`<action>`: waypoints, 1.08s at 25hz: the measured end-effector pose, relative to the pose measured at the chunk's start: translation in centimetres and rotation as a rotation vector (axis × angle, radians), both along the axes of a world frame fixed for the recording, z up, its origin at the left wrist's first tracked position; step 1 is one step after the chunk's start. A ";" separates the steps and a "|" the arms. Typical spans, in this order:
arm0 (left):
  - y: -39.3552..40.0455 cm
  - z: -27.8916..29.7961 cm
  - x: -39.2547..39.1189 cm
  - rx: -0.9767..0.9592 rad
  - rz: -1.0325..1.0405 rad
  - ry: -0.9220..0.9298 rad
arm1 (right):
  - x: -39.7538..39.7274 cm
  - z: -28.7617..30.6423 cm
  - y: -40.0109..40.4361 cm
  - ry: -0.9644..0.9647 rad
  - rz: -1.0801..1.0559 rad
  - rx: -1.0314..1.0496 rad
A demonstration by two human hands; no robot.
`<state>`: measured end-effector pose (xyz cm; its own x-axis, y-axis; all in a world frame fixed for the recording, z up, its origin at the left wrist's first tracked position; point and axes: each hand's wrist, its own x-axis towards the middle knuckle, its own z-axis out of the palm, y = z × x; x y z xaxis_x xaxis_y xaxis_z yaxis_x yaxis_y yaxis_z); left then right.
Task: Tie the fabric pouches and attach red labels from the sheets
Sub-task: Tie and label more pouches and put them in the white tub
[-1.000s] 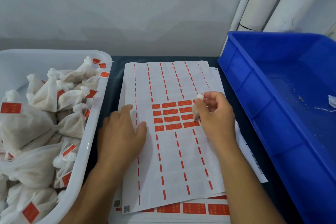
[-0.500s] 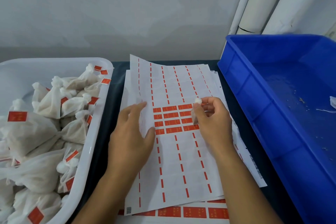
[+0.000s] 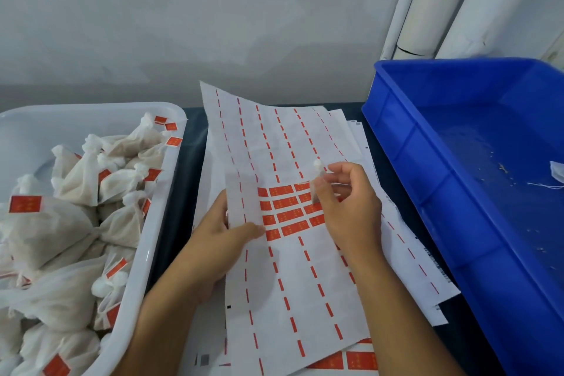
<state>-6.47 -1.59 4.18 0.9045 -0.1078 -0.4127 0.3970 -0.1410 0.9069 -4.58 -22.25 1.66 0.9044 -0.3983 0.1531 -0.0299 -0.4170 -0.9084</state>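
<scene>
My left hand [image 3: 219, 232] grips the left edge of the top label sheet [image 3: 283, 278], thumb on top and fingers under, and the sheet is lifted off the stack. A block of red labels [image 3: 288, 215] remains across its middle; the rest of the sheet shows only red dashes. My right hand [image 3: 348, 207] hovers over those labels and pinches a small white fabric pouch [image 3: 318, 169] by its tied end; most of the pouch is hidden behind the fingers.
A white tub [image 3: 143, 259] on the left holds several tied pouches [image 3: 76, 180] with red labels. A blue crate [image 3: 433, 180] stands on the right, almost empty. More label sheets [image 3: 406, 256] lie under the lifted one. A grey wall and white pipes stand behind.
My left hand went from pressing flat on the sheet to gripping its left edge and lifting it; the sheet's far end has risen. My right hand stayed over the red labels with the pouch.
</scene>
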 end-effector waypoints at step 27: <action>-0.1 -2.0 0.2 -0.129 -0.084 -0.042 | -2.7 1.5 2.2 0.296 0.407 -0.481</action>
